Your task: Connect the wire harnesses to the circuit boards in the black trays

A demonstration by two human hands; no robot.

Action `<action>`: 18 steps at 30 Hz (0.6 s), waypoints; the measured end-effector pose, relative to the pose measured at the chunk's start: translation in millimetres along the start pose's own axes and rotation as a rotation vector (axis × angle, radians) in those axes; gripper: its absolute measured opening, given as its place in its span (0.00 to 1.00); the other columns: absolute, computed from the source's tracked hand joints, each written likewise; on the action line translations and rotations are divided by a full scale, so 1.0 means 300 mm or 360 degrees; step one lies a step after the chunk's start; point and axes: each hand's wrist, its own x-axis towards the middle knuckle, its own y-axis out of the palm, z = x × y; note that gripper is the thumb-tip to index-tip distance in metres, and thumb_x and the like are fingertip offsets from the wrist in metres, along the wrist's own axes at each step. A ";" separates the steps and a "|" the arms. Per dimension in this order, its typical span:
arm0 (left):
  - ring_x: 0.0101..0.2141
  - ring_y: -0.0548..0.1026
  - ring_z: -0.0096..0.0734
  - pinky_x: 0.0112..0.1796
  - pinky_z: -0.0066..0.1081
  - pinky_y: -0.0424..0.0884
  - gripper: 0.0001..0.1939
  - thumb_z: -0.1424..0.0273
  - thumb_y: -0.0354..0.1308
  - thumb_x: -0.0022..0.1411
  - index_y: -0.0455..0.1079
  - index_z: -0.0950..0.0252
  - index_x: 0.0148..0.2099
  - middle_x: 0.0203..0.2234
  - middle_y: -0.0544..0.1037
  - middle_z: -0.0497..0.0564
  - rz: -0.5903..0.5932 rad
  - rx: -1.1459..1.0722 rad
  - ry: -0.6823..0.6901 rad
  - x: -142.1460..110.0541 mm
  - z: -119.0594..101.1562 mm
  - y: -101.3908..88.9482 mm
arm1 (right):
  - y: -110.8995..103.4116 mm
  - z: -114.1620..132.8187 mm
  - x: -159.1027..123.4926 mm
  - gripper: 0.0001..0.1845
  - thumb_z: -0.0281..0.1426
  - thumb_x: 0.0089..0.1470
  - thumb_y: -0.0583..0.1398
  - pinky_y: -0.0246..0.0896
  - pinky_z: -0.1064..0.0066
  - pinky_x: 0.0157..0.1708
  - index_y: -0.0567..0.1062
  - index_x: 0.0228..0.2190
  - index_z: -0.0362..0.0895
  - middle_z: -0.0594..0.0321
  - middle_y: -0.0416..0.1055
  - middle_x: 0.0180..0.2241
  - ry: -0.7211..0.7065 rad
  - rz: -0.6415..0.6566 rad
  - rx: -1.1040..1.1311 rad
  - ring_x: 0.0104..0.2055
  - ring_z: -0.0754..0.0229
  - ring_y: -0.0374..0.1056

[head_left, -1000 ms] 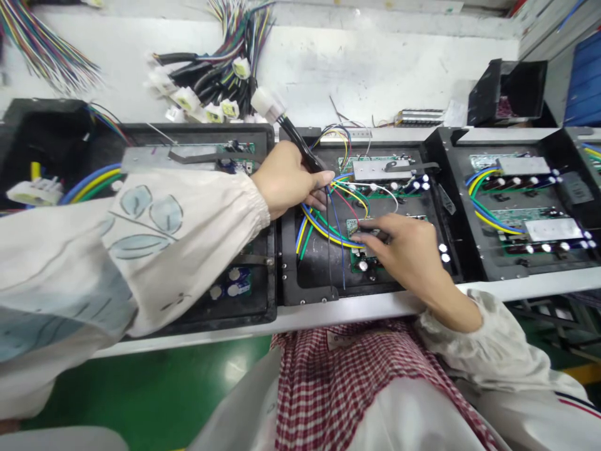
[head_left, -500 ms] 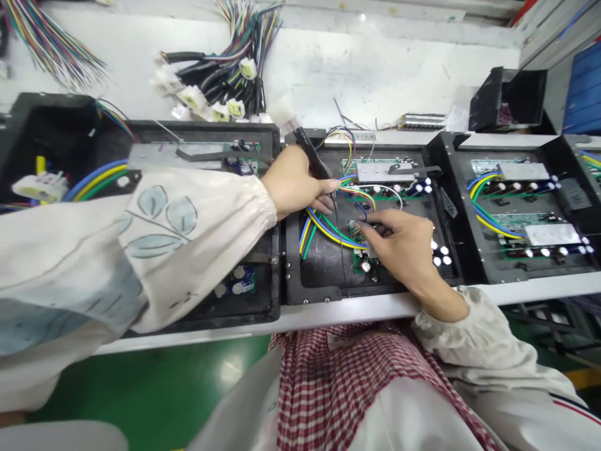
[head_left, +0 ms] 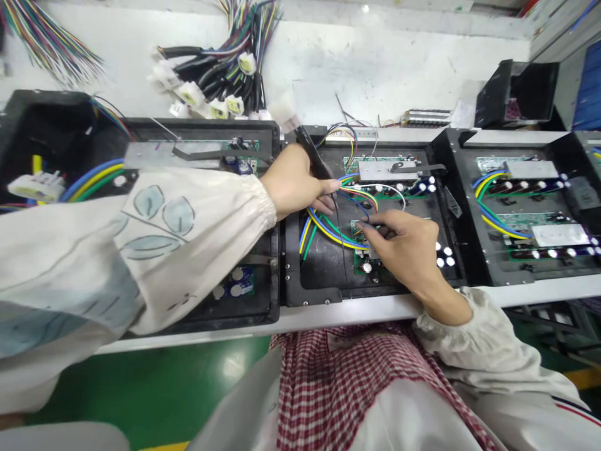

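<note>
My left hand point(head_left: 298, 180) is closed around a wiring harness point(head_left: 310, 150) in a black sleeve, with a white connector point(head_left: 284, 113) at its upper end. Loose coloured wires point(head_left: 370, 193) fan out from it to the right. Over the lower circuit board point(head_left: 360, 266), the fingers of my right hand point(head_left: 404, 241) pinch a thin dark blue wire point(head_left: 359, 203) at the board's upper left. Its very tip is hidden by my fingers. Both boards, this one and the upper circuit board point(head_left: 350, 164), lie in a black housing point(head_left: 319, 275).
Another black housing point(head_left: 275, 207) adjoins on the left, partly under my left sleeve. To the right stands a similar housing point(head_left: 498, 250) with two boards. Behind lie a bundle of harnesses point(head_left: 220, 78), a bundle of loose wires point(head_left: 51, 47) and a black bin point(head_left: 491, 97).
The view has shifted slightly, so the housings on the right appear a little farther right. Both hands keep their grips and stay almost in place.
</note>
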 end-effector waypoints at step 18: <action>0.25 0.76 0.27 0.30 0.27 0.74 0.04 0.77 0.58 0.55 0.65 0.70 0.32 0.20 0.73 0.46 -0.0076 0.0160 0.0220 -0.003 0.009 -0.013 | -0.051 0.049 0.007 0.06 0.35 0.51 0.65 0.63 0.72 0.25 0.79 0.27 0.45 0.65 0.76 0.23 0.0200 0.0397 0.0418 0.23 0.63 0.70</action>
